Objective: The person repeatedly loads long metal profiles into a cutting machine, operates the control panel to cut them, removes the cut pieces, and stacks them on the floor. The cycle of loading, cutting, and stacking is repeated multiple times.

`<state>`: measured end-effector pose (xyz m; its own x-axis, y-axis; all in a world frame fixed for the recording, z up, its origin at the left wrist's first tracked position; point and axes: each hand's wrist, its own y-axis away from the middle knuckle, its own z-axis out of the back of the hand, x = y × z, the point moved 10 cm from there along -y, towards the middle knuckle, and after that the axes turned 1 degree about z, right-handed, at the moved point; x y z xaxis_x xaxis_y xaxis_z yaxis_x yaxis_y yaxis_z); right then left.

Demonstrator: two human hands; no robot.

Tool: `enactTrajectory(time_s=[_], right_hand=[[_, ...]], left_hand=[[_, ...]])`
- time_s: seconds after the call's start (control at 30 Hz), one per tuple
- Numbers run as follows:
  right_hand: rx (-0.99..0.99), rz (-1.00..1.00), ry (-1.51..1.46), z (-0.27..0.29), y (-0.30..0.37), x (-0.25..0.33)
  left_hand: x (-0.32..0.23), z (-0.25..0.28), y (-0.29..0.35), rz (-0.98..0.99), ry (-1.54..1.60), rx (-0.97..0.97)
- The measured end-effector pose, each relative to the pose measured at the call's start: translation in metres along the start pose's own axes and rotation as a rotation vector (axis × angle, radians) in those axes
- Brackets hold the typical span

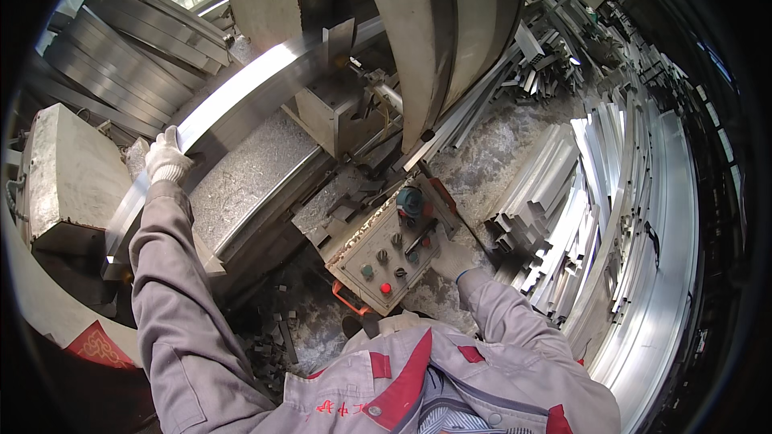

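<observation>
Your gloved left hand (169, 159) rests on a long, shiny metal bar (241, 84), which lies along the far edge of the shavings-covered machine bed (257, 169); whether the fingers close around it, you cannot tell from this view. Your right hand (452, 259) is at the right edge of a control box (374, 277), its fingers too unclear to tell if open or closed. 1 red button (385, 288) glows near the box's bottom corner, beside an orange handle (347, 297). To your right, metal profiles (547, 177) lie piled.
</observation>
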<state>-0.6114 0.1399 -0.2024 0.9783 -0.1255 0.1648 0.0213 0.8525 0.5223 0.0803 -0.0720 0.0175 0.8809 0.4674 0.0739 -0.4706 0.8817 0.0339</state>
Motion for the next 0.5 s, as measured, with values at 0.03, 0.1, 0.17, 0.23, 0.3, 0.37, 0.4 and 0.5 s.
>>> enactTrajectory(time_s=[0.03, 0.1, 0.17, 0.23, 0.3, 0.37, 0.4, 0.5], right_hand=[[-0.012, 0.019, -0.012, 0.0018, 0.0004, 0.0023], [-0.008, -0.001, -0.029, 0.0027, 0.0014, 0.0013], [-0.015, 0.008, -0.031, 0.0043, 0.0022, 0.0032], [-0.018, 0.005, -0.030, 0.0045, 0.0023, 0.0035], [-0.014, -0.009, -0.021, 0.0028, 0.0018, 0.0016], [-0.025, 0.015, -0.023, 0.0019, 0.0008, 0.0026], [-0.022, 0.002, -0.028, 0.0004, 0.0002, 0.0003], [-0.029, 0.015, -0.036, -0.0022, -0.0018, -0.0013]], left_hand=[[0.0004, 0.0000, -0.0001, 0.003, 0.004, -0.003], [0.0001, 0.0000, -0.0003, 0.001, -0.014, -0.008], [0.0000, 0.0002, -0.0002, 0.001, -0.020, -0.012], [-0.0006, 0.0003, 0.0002, -0.003, -0.021, -0.010], [-0.0010, 0.0011, 0.0010, -0.004, -0.019, -0.010], [-0.0014, 0.0023, 0.0020, -0.006, -0.016, -0.012], [-0.0017, 0.0032, 0.0025, -0.009, -0.012, -0.015], [-0.0020, 0.0041, 0.0025, -0.006, -0.009, -0.008]])
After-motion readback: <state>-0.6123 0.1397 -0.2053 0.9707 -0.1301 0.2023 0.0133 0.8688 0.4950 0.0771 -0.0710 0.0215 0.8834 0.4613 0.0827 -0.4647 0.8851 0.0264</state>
